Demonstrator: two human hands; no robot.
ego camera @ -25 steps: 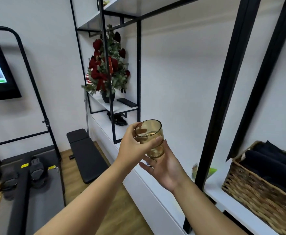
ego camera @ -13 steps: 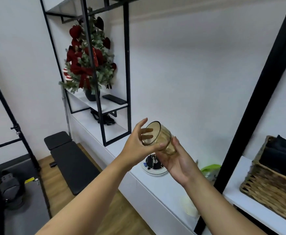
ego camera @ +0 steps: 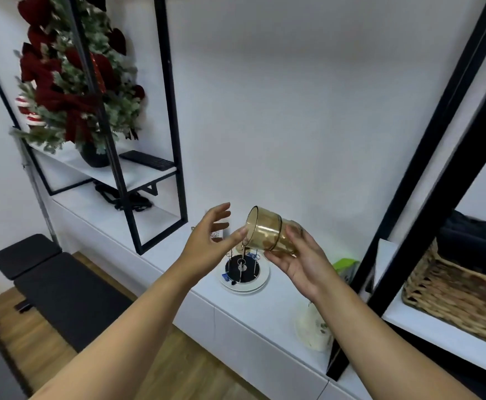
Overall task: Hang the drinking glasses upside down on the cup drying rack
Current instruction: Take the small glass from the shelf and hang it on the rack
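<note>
An amber drinking glass [ego camera: 267, 233] lies tilted on its side in mid-air, mouth pointing left. My right hand [ego camera: 299, 261] grips it around the base end. My left hand [ego camera: 211, 243] is beside the rim with fingers spread; its thumb tip is at the rim, and I cannot tell if it touches. Below both hands the cup drying rack [ego camera: 243, 269] stands on the white counter: thin wire prongs rise from a black disc on a round white base. No glass hangs on it.
Black shelf frames stand on the white counter [ego camera: 178, 255] at left and right. A wicker basket [ego camera: 452, 290] with dark cloth sits at right, a green packet [ego camera: 344, 267] near the post. A red-flowered plant [ego camera: 74, 82] and a remote are on the left shelf. A black bench [ego camera: 54, 284] stands on the floor.
The view has swung down and right, bringing the rack into sight. The glass went from upright to lying sideways. My left hand has let go of it and opened; my right hand now holds it alone.
</note>
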